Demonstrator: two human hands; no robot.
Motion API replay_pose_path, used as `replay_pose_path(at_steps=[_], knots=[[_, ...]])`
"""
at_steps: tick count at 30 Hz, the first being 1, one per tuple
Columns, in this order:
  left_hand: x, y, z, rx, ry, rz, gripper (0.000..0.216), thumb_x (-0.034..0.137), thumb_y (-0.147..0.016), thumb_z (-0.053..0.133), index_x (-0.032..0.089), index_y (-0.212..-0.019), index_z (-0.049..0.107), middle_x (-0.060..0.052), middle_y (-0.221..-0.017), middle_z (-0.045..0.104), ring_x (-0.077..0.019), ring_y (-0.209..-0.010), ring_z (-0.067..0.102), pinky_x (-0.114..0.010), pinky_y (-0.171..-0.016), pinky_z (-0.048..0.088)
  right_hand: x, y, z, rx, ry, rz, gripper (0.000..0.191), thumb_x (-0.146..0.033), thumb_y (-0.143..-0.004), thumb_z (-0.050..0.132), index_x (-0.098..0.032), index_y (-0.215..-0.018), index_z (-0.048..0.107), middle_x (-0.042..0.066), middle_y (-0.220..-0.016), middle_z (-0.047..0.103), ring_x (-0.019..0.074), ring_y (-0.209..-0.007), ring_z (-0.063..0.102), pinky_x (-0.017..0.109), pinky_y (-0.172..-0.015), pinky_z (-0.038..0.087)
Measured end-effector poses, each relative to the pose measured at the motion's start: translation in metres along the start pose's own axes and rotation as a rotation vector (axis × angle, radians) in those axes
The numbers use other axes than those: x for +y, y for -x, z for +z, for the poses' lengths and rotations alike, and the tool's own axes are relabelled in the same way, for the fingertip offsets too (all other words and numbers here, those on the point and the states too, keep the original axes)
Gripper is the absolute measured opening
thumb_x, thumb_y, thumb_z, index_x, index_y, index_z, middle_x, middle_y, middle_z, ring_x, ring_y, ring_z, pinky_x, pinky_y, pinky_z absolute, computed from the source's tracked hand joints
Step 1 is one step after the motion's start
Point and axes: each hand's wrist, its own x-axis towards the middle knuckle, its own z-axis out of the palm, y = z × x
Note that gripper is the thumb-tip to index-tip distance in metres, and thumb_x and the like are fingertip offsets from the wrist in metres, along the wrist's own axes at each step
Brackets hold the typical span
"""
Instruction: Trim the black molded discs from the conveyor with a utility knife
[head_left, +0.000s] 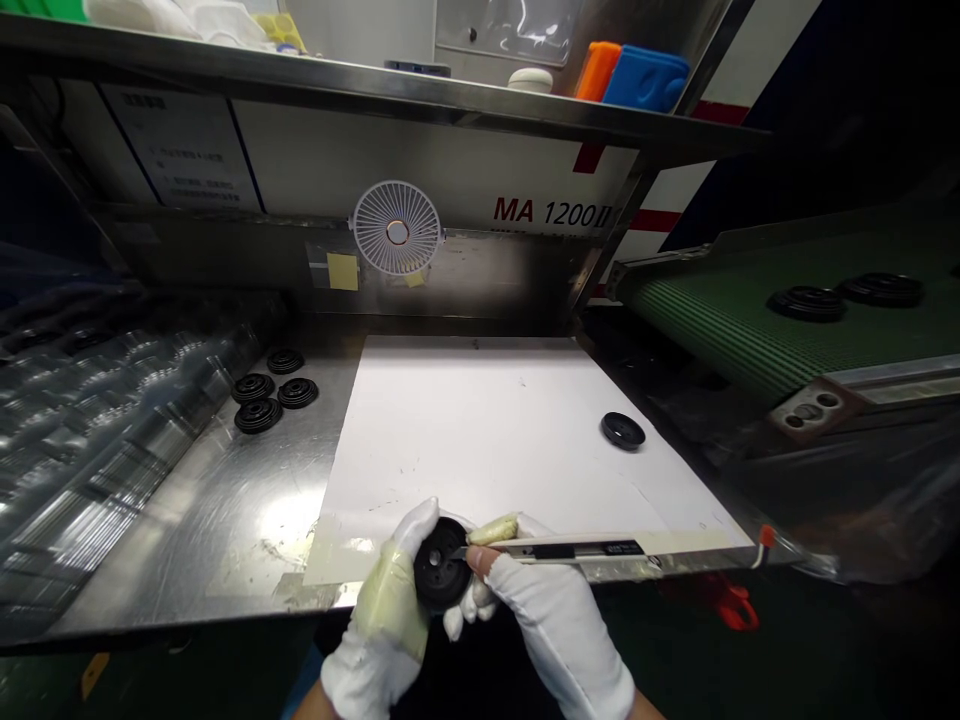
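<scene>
My left hand [388, 605], in a white glove with yellowish patches, is closed around a round black plastic disc [436, 585]. The disc is tilted, and its recessed face with a small centre hub shows. In my gloved right hand [559, 625] is a slim white utility knife [589, 549], its handle pointing right. A bare thumb presses near the front of the knife, and the blade end reaches the disc's right edge. Whether the blade touches the disc I cannot tell. Both hands are over the near edge of a white sheet [465, 430] on the metal table.
Another black disc [622, 431] lies at the sheet's right. Several ribbed black discs [298, 392] sit on the metal left of it, beside clear plastic trays [142, 400]. A green conveyor [712, 310] carries two discs. A white fan [397, 228] stands behind; a shelf [337, 85] crosses above.
</scene>
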Motion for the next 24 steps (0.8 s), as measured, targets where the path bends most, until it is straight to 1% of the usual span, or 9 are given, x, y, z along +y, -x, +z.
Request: replay_pose_path(at_steps=[2, 4, 8, 11, 15, 17, 20, 24], knots=[[0.0005, -0.0009, 0.0001, -0.008, -0.007, -0.011, 0.048, 0.051, -0.078, 0.046, 0.009, -0.059, 0.059, -0.009, -0.044, 0.055, -0.0129, -0.036, 0.049, -0.020, -0.032, 0.026, 0.0004, 0.0004, 0.0007, 0.031, -0.013, -0.022, 0.038, -0.041, -0.068, 0.067, -0.015, -0.044, 0.054, 0.002, -0.042, 0.057, 0.0132, -0.044, 0.057, 0.024, -0.053, 0.045], [0.0002, -0.0020, -0.0010, -0.032, 0.009, -0.019, 0.048, 0.051, -0.078, 0.044, 0.009, -0.061, 0.059, -0.008, -0.045, 0.055, -0.0128, -0.037, 0.049, -0.020, -0.033, 0.027, 0.0006, 0.0005, 0.0005, 0.034, -0.011, -0.043, 0.036, -0.041, -0.067, 0.068, -0.015, -0.046, 0.055, 0.002, -0.043, 0.058, 0.0138, -0.044, 0.057, 0.024, -0.052, 0.045], [-0.0018, -0.0032, -0.0045, -0.082, 0.025, -0.024, 0.051, 0.051, -0.080, 0.041, 0.008, -0.059, 0.059, -0.008, -0.045, 0.054, -0.0122, -0.037, 0.049, -0.019, -0.034, 0.028, -0.0017, -0.0002, -0.0002, -0.005, -0.004, 0.013, 0.040, -0.044, -0.066, 0.068, -0.014, -0.044, 0.054, 0.003, -0.043, 0.057, 0.0151, -0.044, 0.058, 0.025, -0.050, 0.044], [-0.0017, -0.0030, -0.0046, -0.076, 0.017, -0.003, 0.050, 0.050, -0.080, 0.041, 0.009, -0.059, 0.058, -0.008, -0.045, 0.055, -0.0123, -0.038, 0.050, -0.019, -0.034, 0.029, -0.0031, -0.0005, 0.0003, -0.017, -0.030, 0.053, 0.043, -0.046, -0.066, 0.067, -0.014, -0.041, 0.052, 0.003, -0.043, 0.055, 0.0147, -0.043, 0.057, 0.026, -0.051, 0.044], [0.0007, -0.0024, -0.0025, -0.055, 0.012, -0.010, 0.047, 0.049, -0.080, 0.042, 0.009, -0.063, 0.060, -0.008, -0.044, 0.055, -0.0131, -0.037, 0.050, -0.019, -0.033, 0.028, -0.0017, -0.0005, 0.0006, 0.013, -0.007, -0.001, 0.042, -0.046, -0.067, 0.067, -0.014, -0.043, 0.055, 0.003, -0.045, 0.058, 0.0148, -0.046, 0.058, 0.026, -0.053, 0.044], [0.0011, -0.0019, -0.0022, -0.054, 0.016, -0.011, 0.047, 0.049, -0.080, 0.042, 0.009, -0.064, 0.060, -0.008, -0.045, 0.056, -0.0135, -0.037, 0.051, -0.019, -0.032, 0.027, -0.0016, -0.0005, 0.0006, 0.015, 0.000, 0.007, 0.042, -0.046, -0.067, 0.067, -0.014, -0.043, 0.055, 0.003, -0.045, 0.058, 0.0153, -0.046, 0.058, 0.026, -0.054, 0.044], [0.0001, -0.0013, -0.0030, -0.046, 0.035, -0.006, 0.046, 0.049, -0.080, 0.042, 0.010, -0.065, 0.061, -0.007, -0.047, 0.057, -0.0123, -0.038, 0.051, -0.018, -0.033, 0.029, -0.0037, -0.0008, 0.0003, -0.012, -0.008, 0.057, 0.042, -0.046, -0.065, 0.068, -0.015, -0.042, 0.052, 0.004, -0.045, 0.057, 0.0156, -0.045, 0.057, 0.027, -0.054, 0.043], [0.0012, -0.0006, -0.0031, -0.078, 0.007, -0.021, 0.051, 0.052, -0.081, 0.041, 0.009, -0.061, 0.061, -0.008, -0.044, 0.055, -0.0124, -0.042, 0.052, -0.019, -0.038, 0.035, -0.0087, -0.0023, -0.0040, -0.087, -0.025, 0.048, 0.038, -0.040, -0.069, 0.066, -0.014, -0.044, 0.052, 0.004, -0.047, 0.057, 0.0170, -0.047, 0.058, 0.029, -0.055, 0.042]])
